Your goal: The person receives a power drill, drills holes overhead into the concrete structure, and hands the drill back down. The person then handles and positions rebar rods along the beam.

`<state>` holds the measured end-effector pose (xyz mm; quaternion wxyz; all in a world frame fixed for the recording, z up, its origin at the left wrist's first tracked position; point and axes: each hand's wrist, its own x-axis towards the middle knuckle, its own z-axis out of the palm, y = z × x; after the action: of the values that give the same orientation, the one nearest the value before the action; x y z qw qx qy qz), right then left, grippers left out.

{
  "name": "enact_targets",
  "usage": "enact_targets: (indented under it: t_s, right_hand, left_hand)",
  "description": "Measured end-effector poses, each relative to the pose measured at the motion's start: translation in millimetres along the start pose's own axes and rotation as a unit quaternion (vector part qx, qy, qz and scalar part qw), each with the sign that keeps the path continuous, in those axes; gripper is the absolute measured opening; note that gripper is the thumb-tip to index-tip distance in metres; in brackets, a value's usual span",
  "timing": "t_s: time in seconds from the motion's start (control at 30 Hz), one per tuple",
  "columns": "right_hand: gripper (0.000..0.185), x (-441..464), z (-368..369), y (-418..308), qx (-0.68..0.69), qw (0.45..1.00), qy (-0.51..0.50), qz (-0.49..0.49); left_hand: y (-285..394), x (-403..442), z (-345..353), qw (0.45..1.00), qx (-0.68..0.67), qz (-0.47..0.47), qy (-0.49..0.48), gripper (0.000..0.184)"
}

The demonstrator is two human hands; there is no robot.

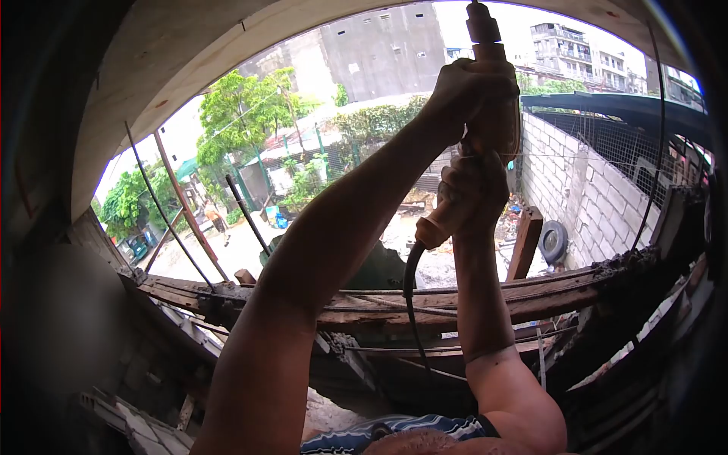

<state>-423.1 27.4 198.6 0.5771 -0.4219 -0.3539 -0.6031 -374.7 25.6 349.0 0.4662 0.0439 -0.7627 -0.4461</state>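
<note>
An orange power drill is held overhead, its dark chuck pointing up toward the concrete overhead and partly cut off by the frame's top edge. Around the front of its body, just below the chuck, my left hand is closed. Lower down, my right hand is wrapped round the rear handle; whether a finger presses the trigger cannot be made out. From the handle's end a black power cord hangs down between my forearms.
A rough timber beam with rebar along it crosses ahead of me. Thin steel rods stand upright on the left. A concrete beam arches overhead. Beyond are a block wall, a tire and a distant person.
</note>
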Motion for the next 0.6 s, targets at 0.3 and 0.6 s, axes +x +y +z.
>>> enact_targets:
  t_s: [0.3,0.6]
  right_hand:
    - [0.04,-1,9,5,-0.037,0.995,0.087,-0.042]
    - [0.036,-4,10,6,-0.072,0.99,0.105,-0.065]
  left_hand:
    - [6,-4,2,1.0,0.007,-0.004,0.002,0.041]
    - [-3,-2,0,1.0,0.013,-0.011,0.012,0.051]
